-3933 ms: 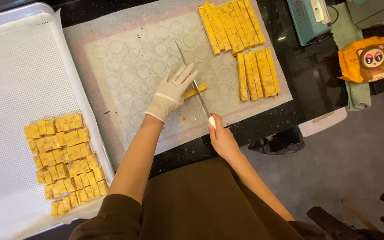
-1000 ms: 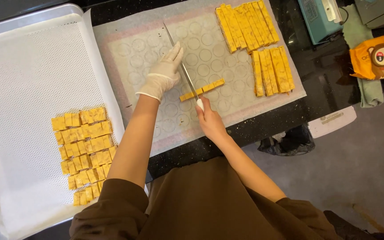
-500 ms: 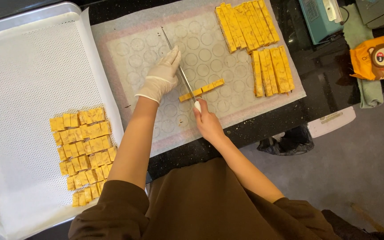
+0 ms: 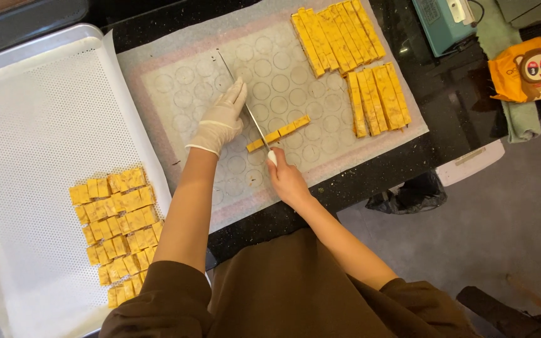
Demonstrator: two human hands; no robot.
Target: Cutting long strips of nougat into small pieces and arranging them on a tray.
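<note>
My right hand [image 4: 287,179] grips the white handle of a long thin knife [image 4: 243,104] whose blade lies across a silicone baking mat [image 4: 183,100]. My left hand [image 4: 222,119], in a white glove, rests on the top of the blade near its middle. Under the blade lies one yellow dough strip [image 4: 280,133], cut into short pieces. Several longer yellow strips [image 4: 339,37] lie in a row at the mat's far right, with another group [image 4: 380,97] just below them.
A perforated metal tray [image 4: 39,125] at the left holds several small yellow squares [image 4: 120,225] in rows. On the dark counter to the right are a teal device [image 4: 446,22], a green cloth [image 4: 521,119] and an orange packet [image 4: 530,66].
Between the earliest frame and one second ago the knife and both hands shifted along the strip. Over the last second the hands and knife have barely moved.
</note>
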